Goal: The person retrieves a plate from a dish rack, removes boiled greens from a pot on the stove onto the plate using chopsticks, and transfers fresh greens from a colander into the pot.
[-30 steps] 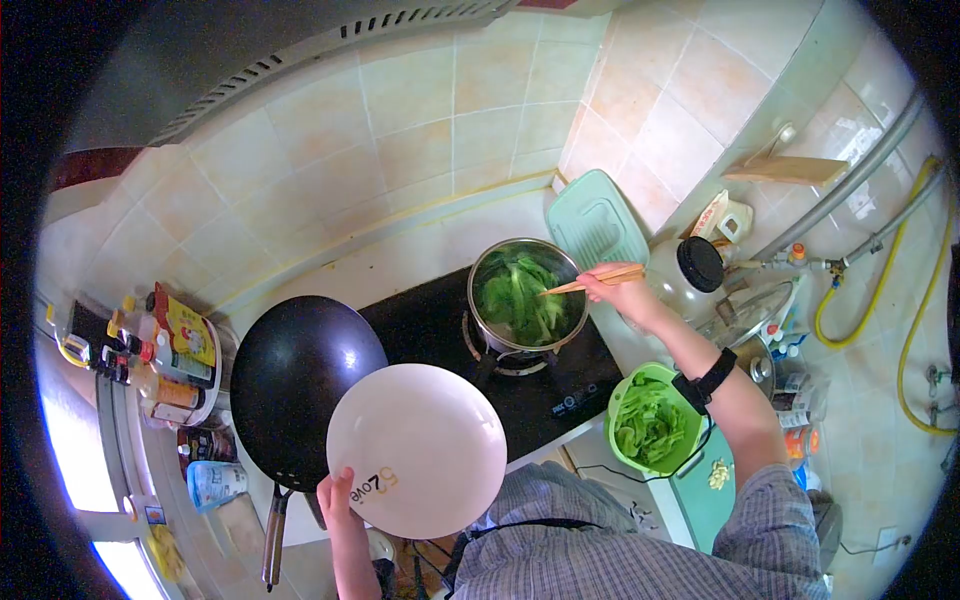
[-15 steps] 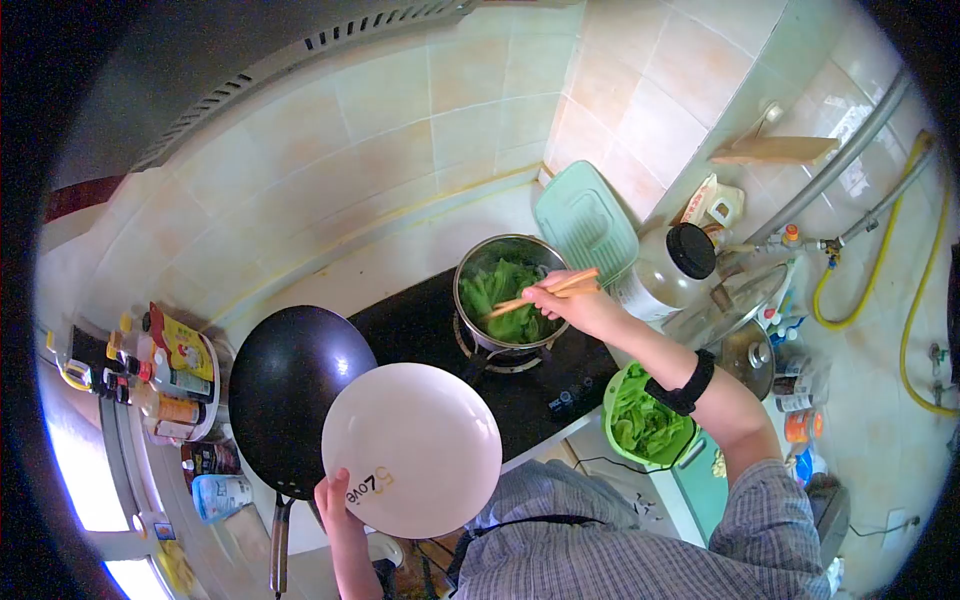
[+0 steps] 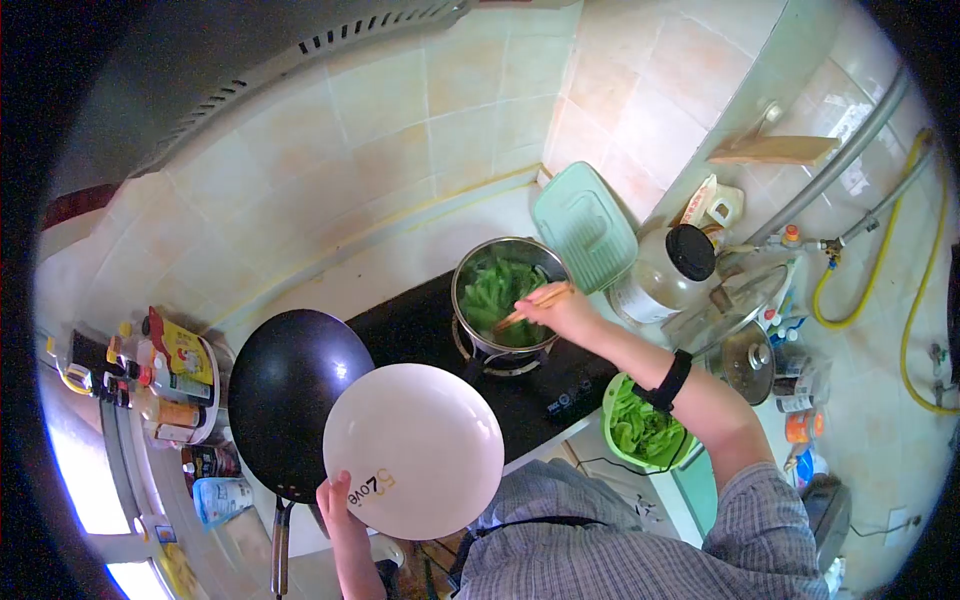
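My right hand (image 3: 560, 308) is closed around a pair of wooden chopsticks (image 3: 518, 318), whose tips reach into a metal pot (image 3: 459, 290). Green leafy vegetables (image 3: 497, 288) lie in the pot, which sits on the right burner. My left hand (image 3: 341, 507) grips the rim of a white plate (image 3: 415, 450) with lettering on it, thumb on top. Nothing lies on the plate, and it is held in front of the cooker, partly over the edge of a black wok (image 3: 295, 400). The fingers under the plate are hidden.
A green basket of leafy vegetables (image 3: 645, 425) stands right of the black cooktop (image 3: 400, 325). Behind it are a large jar with a black lid (image 3: 655, 275) and a pale green lid (image 3: 585, 220). Bottles and packets (image 3: 180, 375) crowd the left side. The wok handle (image 3: 281, 550) points toward me.
My right hand has shifted slightly down and left, bringing the chopsticks lower in the pot. The vegetables have been moved about. My left hand and the plate stay almost where they were.
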Motion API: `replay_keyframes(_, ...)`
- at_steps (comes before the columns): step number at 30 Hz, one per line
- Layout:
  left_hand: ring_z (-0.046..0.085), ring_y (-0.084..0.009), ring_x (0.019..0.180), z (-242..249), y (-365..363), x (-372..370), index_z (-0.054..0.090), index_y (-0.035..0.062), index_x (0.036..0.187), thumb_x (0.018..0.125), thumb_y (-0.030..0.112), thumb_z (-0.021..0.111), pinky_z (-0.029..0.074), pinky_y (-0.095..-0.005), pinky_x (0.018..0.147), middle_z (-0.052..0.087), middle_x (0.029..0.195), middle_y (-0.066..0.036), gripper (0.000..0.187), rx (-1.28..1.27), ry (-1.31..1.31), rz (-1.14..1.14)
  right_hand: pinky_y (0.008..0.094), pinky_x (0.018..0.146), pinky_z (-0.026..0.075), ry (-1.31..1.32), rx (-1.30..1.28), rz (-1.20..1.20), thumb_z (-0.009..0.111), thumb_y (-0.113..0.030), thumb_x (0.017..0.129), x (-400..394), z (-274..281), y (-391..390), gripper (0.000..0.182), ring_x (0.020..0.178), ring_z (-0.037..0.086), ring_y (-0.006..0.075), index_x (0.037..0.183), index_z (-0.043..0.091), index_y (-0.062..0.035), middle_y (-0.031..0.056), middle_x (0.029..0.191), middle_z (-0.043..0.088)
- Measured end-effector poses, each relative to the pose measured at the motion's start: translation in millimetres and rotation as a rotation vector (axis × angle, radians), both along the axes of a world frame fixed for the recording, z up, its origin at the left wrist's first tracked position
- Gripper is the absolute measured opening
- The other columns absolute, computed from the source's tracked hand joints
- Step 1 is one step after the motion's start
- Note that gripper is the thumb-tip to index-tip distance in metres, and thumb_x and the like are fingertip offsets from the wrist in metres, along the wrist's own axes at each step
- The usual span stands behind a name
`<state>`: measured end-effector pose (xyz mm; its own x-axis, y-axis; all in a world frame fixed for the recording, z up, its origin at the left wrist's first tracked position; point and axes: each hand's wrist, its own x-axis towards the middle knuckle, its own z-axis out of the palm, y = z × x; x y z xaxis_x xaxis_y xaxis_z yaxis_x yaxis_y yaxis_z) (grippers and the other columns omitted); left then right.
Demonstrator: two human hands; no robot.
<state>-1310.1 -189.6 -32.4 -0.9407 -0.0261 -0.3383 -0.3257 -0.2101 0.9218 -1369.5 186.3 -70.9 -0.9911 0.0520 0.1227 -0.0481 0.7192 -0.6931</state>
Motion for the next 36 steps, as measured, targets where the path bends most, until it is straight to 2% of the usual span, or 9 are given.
replay_keyframes(4,0.055,-0.0160,0.078,1,-4,2,0.053,-0.0043,0.096,0.074,0.033,0.054,0.042,-0.0269,0.068,0.057,0.086,-0.011,0.044,-0.018,-0.011,-0.026,0.0336,0.052,0.044,0.106,0.220,-0.123,0.055,-0.037,0.075,-1,9,17,0.030,0.058,0.056,0.0273,0.066,0.062,-0.0097,0.0083,0.063,0.059)
replay_keyframes(10,0.055,-0.0167,0.077,-3,-9,4,0.053,-0.0039,0.095,0.073,0.032,0.055,0.042,-0.0269,0.067,0.057,0.085,-0.011,0.042,-0.020,-0.023,0.033,0.0313,0.048,0.043,-0.059,-0.150,-0.210,0.052,-0.039,0.078,-3,44,40,0.033,0.052,0.055,0.0222,0.068,0.062,-0.0091,0.0062,0.054,0.055)
replay_keyframes(14,0.055,-0.0168,0.077,-1,-6,3,0.053,-0.0038,0.095,0.073,0.032,0.055,0.043,-0.0273,0.067,0.057,0.084,-0.010,0.042,-0.038,-0.031,0.074,0.0338,0.048,0.044,0.086,0.167,-0.337,0.050,-0.038,0.079,-3,33,38,0.032,0.054,0.056,0.0253,0.069,0.063,-0.0105,0.0079,0.057,0.057)
replay_keyframes(16,0.052,-0.0226,0.084,2,-6,2,0.038,0.0006,0.100,0.074,0.030,0.055,0.044,-0.0364,0.071,0.049,0.093,-0.013,0.043,-0.030,-0.066,0.050,0.0356,0.050,0.044,0.181,0.421,-0.334,0.050,-0.038,0.078,-3,22,22,0.032,0.057,0.056,0.0283,0.068,0.062,-0.0100,0.0089,0.060,0.058)
replay_keyframes(23,0.054,-0.0227,0.080,-3,-8,-1,0.040,-0.0002,0.096,0.074,0.030,0.055,0.045,-0.0360,0.069,0.051,0.090,-0.014,0.041,0.016,-0.039,-0.032,0.0303,0.050,0.043,-0.106,-0.040,-0.166,0.052,-0.036,0.079,8,33,23,0.032,0.055,0.056,0.0221,0.068,0.061,-0.0062,0.0071,0.060,0.058)
replay_keyframes(26,0.055,-0.0149,0.071,0,-3,0,0.053,-0.0041,0.093,0.074,0.033,0.053,0.043,-0.0251,0.062,0.058,0.080,-0.009,0.042,-0.037,-0.004,0.001,0.0285,0.050,0.043,0.013,-0.117,-0.172,0.050,-0.038,0.079,11,36,26,0.035,0.052,0.055,0.0191,0.072,0.061,-0.0060,0.0056,0.058,0.058)
replay_keyframes(28,0.055,-0.0144,0.071,-1,-5,0,0.054,-0.0044,0.093,0.074,0.032,0.053,0.042,-0.0243,0.061,0.058,0.079,-0.009,0.041,-0.022,-0.012,-0.031,0.0277,0.051,0.043,0.022,-0.089,-0.180,0.051,-0.035,0.080,11,37,16,0.031,0.055,0.055,0.0193,0.075,0.061,-0.0061,0.0058,0.060,0.058)
replay_keyframes(30,0.055,-0.0143,0.071,2,-1,1,0.054,-0.0044,0.093,0.075,0.032,0.053,0.042,-0.0241,0.061,0.057,0.079,-0.009,0.040,-0.021,-0.010,-0.012,0.0264,0.053,0.044,0.339,0.074,0.163,0.054,-0.030,0.079,8,31,7,0.025,0.061,0.056,0.0189,0.077,0.062,-0.0065,0.0054,0.066,0.057)
replay_keyframes(36,0.054,-0.0187,0.077,-5,-11,3,0.047,-0.0025,0.097,0.075,0.031,0.054,0.044,-0.0306,0.066,0.054,0.086,-0.011,0.041,0.008,-0.023,0.013,0.0257,0.054,0.045,0.200,0.109,0.120,0.059,-0.022,0.073,16,23,21,0.014,0.066,0.057,0.0177,0.078,0.063,-0.0094,0.0029,0.074,0.057)
